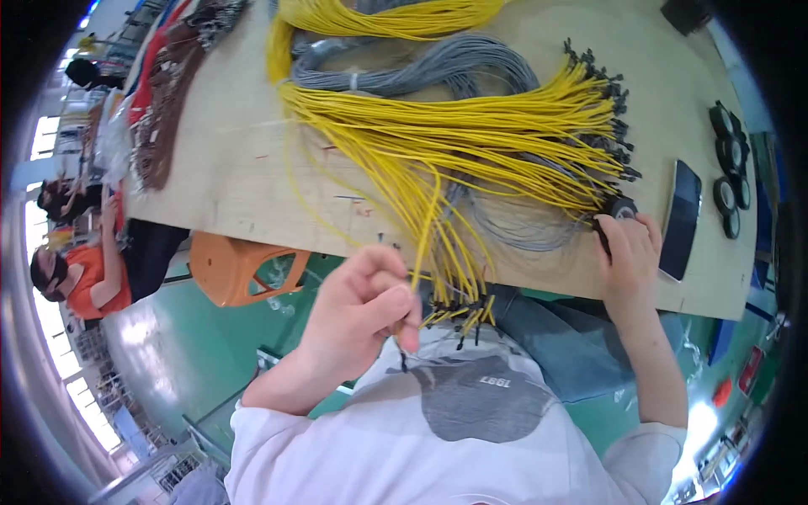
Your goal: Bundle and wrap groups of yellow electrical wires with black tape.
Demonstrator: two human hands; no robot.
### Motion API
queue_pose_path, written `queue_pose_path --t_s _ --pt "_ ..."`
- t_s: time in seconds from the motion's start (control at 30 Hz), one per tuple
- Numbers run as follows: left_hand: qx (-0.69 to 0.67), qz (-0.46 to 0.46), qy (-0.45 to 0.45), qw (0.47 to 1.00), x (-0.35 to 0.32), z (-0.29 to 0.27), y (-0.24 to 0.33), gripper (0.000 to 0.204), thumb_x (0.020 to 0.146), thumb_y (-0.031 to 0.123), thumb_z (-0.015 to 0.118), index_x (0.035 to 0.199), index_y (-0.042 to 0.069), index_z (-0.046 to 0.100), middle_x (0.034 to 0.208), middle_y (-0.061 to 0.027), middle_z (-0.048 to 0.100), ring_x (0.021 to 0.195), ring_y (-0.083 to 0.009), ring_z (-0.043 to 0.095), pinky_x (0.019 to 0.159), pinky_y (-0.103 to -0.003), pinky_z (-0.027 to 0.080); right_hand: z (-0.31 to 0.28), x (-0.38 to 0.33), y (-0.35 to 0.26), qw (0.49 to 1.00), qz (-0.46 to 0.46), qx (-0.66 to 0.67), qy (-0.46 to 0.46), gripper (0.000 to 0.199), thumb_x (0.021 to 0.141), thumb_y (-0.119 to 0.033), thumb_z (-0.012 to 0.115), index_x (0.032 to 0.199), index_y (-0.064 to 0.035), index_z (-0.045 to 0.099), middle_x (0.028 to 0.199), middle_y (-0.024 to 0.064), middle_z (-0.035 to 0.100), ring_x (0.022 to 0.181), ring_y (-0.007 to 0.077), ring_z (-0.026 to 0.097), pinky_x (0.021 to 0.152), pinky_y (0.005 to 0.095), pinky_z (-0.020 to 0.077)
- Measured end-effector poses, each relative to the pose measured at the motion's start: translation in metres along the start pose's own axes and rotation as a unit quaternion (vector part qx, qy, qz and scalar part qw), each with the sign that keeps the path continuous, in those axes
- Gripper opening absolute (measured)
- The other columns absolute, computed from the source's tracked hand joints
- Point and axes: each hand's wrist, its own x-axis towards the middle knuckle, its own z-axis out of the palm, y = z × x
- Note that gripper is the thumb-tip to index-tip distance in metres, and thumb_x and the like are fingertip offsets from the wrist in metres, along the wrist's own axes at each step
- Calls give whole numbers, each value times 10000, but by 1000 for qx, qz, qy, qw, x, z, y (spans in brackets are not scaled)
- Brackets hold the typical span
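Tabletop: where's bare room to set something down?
Free: tabletop between brown cables and yellow cables; upper right, between dark cable ends and black rolls. Crowded: middle, under yellow and grey cables; around the right hand, beside the phone.

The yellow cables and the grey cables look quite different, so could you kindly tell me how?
The yellow cables fan out into loose strands with dark ends, while the upper part of the grey cables is gathered in a bend with a pale band. The left hand pinches one of the yellow cables, but none of the grey cables. Both lie across the table.
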Motion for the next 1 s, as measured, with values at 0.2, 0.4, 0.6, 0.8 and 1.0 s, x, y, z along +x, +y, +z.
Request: queue_pose_path --t_s 0.2,0.4,0.6,0.8,1.0 --pt "-93 -99 -51 989 -5 -3 -5 177 816 85 598 969 45 518 760 -73 590 638 -142 583 654 -301 510 -4 8 7 997 -2 57 -43 329 650 13 615 963 -40 526 789 102 529 791 259 525 852 394 385" --pt "-73 -211 -75 972 -3 -6 -18 109 817 81 597 889 10 558 749 -47 583 643 -116 571 656 -275 487 -25 6 -3 921 228 315 13 286 707 52 608 966 -29 517 813 59 554 708 128 534 711 245 439" --pt "-19 -109 -69 992 -3 -7 -16 111 811 71 603 885 -3 569 724 -35 575 648 -107 571 634 -244 480 -25 23 -11 856 240 446 104 308 733 65 599 1011 -24 499 831 29 544 734 79 518 690 204 424" --pt "687 246 -43 683 -15 15 13 238 808 121 575 1015 10 539 824 -103 587 726 -210 579 600 -305 487 -16 15 8 878 284 378 75 285 770 -4 598 1036 -17 495 900 25 527 796 82 502 733 219 426" --pt "781 557 -23 280 -13 7 43 227 675 125 538 841 -28 508 661 -46 415 618 -154 492 454 -261 416 -14 6 22 821 284 489 78 330 805 59 520 1115 -10 434 985 38 485 835 98 485 674 197 421"
